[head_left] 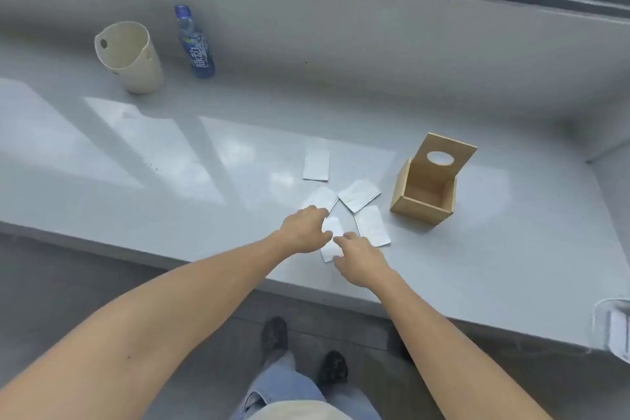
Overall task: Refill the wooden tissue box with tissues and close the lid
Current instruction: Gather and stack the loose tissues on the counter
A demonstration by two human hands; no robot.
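My left hand (305,230) and right hand (358,257) are both on the nearest tissue pack (331,239) just left of the wooden tissue box (424,199), fingers closing around it but not yet lifting, while the box stands empty, lid (443,155) up, four other packs unloaded.

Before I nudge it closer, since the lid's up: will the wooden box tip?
Possibly. The wooden box is tall and looks empty, so probably light. Its raised lid puts weight high at the back. Push low; it may slide on the glossy ledge.
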